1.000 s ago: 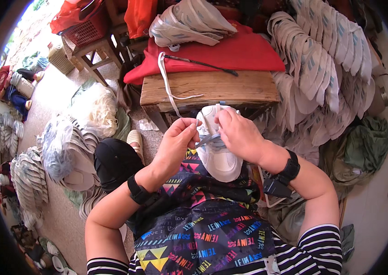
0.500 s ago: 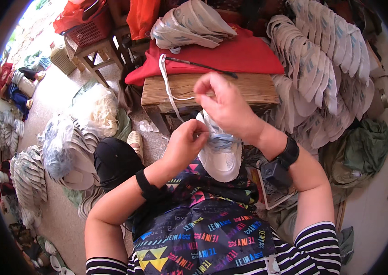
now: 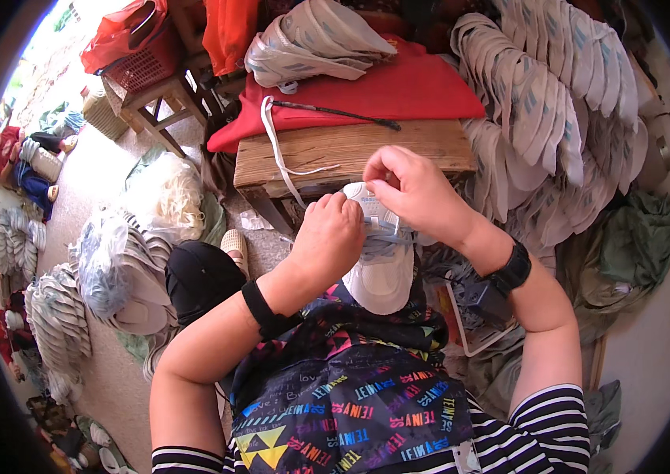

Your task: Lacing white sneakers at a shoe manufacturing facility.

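Observation:
A white shoe upper [image 3: 382, 283] with light blue laces [image 3: 384, 243] across its front lies over my lap, toe towards me. My left hand [image 3: 332, 231] is closed at the left edge of its lacing, knuckles up, against the upper. Above the tongue, my right hand [image 3: 418, 189] is pinched, thumb against curled fingers. Whatever its fingertips hold is too small or hidden to make out. Just beyond my hands, a white lace [image 3: 278, 150] hangs over the edge of a wooden bench [image 3: 414, 146].
A red cloth [image 3: 430, 87] covers the bench's far part, bearing a dark thin rod [image 3: 327, 108] and nested shoe uppers [image 3: 315, 43]. More uppers [image 3: 517, 103] are stacked at right. Bundled uppers [image 3: 58, 316] and bagged laces [image 3: 169, 193] lie left. A grey tray [image 3: 477, 328] sits beside my lap.
My right hand has come down from above the bench edge to the shoe's tongue. My left hand has turned knuckles up at the lacing. The view has shifted slightly.

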Demonstrator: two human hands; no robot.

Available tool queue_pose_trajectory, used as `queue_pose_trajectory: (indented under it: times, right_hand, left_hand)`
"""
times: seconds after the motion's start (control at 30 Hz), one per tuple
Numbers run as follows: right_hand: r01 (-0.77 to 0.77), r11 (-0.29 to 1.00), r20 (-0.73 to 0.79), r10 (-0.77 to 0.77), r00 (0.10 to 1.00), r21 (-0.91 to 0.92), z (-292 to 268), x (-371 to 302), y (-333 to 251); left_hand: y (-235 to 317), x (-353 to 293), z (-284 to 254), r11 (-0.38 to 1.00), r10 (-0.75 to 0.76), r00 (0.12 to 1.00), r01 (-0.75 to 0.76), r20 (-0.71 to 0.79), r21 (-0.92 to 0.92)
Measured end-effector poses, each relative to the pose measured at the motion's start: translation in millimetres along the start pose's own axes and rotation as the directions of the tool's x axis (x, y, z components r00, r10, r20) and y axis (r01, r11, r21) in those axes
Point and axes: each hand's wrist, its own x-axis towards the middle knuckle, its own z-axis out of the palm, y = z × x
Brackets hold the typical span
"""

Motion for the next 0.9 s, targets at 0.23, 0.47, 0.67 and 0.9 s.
queue_pose_trajectory:
  times: [0.23, 0.47, 0.67, 0.9]
  right_hand:
    - [-0.114, 0.972, 0.058, 0.128, 0.990, -0.207, -5, -38, 22]
    - [0.084, 0.885, 0.041, -0.073, 0.997, -0.457, 8, -51, 34]
    - [-0.070, 0.932, -0.053, 0.055, 0.997, -0.356, 17, -49, 41]
    - [-0.065, 0.879, -0.081, 0.030, 0.996, -0.473, 24, -53, 27]
  left_hand:
    - [8, 5, 1, 0.997, 0.030, 0.998, -0.034, 0.059, 0.067]
    - [9, 7, 0, 0.969, 0.060, 0.984, -0.097, 0.166, 0.225]
    - [4, 11, 10, 0.997, 0.078, 0.996, -0.079, 0.046, 0.019]
    - [7, 14, 5, 0.978, 0.077, 0.979, -0.111, 0.189, 0.178]
